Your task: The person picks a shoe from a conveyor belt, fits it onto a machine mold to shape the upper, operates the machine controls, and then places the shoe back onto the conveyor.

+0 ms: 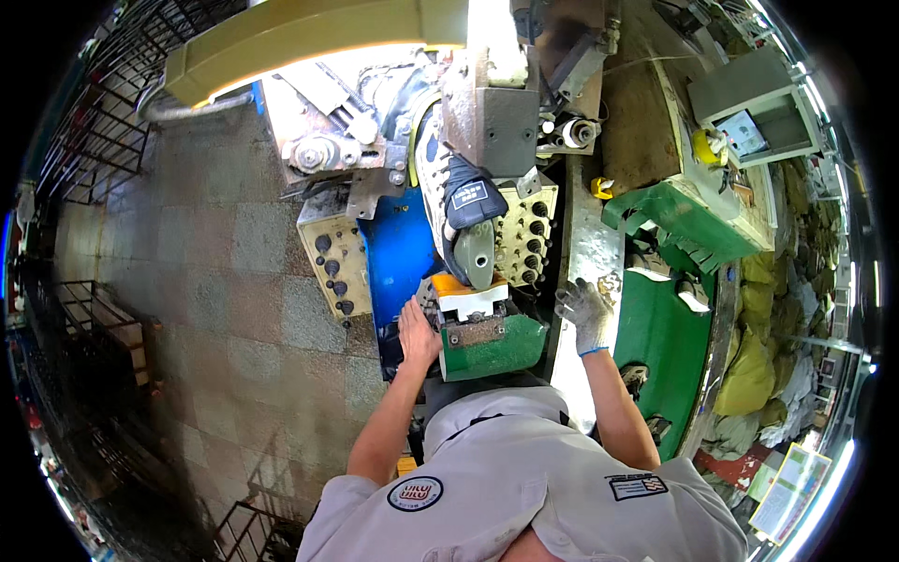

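Observation:
A dark and white shoe (pixel 455 192) stands clamped in the machine in front of me, its heel end toward me. A grey-green shoe last (pixel 478 258) fills its opening. Just below the heel is an orange and white pad (pixel 471 298) on a green machine housing (pixel 496 348). My bare left hand (pixel 419 335) lies along the left side of this pad block, fingers stretched out, holding nothing. Over the metal ledge on the right is my right hand (pixel 587 317) in a grey glove with a blue cuff. Its fingers are apart and slightly bent, with nothing in them.
Cream control boxes with black knobs flank the shoe, one left (pixel 334 258) and one right (pixel 529 234). A green conveyor (pixel 670 337) carrying several shoes runs along my right. Overhead crosses a yellow beam (pixel 309 42). Tiled floor (pixel 225 244) stretches to the left.

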Demonstrator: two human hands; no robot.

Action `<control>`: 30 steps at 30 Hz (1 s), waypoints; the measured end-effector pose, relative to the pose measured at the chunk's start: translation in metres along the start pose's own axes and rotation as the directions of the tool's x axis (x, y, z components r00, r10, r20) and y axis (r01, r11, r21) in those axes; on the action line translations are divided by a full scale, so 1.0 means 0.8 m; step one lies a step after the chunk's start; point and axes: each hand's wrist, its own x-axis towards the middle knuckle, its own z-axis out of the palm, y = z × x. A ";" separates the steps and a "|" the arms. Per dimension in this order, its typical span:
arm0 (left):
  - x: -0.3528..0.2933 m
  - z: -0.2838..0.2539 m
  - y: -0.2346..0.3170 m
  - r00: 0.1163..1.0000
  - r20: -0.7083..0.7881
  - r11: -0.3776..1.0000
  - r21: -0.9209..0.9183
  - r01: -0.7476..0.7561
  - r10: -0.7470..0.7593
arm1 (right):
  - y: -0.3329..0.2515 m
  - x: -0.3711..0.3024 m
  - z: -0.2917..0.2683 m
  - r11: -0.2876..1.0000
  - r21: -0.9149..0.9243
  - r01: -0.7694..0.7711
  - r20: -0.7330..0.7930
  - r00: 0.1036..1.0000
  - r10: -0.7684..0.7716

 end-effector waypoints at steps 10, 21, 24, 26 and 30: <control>-0.028 -0.130 -0.023 0.908 0.199 0.634 -0.661 0.402 -0.368 | -0.028 -0.020 0.111 0.994 -0.072 0.080 0.291 0.955 -0.056; -0.092 -0.268 0.189 0.952 0.299 -0.233 -0.923 0.306 0.065 | -0.057 -0.138 0.223 0.956 0.267 -0.120 0.746 0.654 -0.127; -0.070 -0.225 0.221 0.957 0.263 0.315 -0.925 0.213 0.124 | -0.077 -0.152 0.219 0.868 0.364 -0.338 0.604 0.795 0.056; -0.060 -0.217 0.295 0.980 0.174 0.678 -0.709 0.194 -0.099 | -0.107 -0.123 0.176 0.884 0.352 -0.308 0.669 0.743 -0.007; -0.029 -0.178 0.383 0.983 -0.018 0.478 -0.872 -0.104 0.182 | -0.137 -0.107 0.087 0.939 0.333 -0.090 0.546 0.830 -0.114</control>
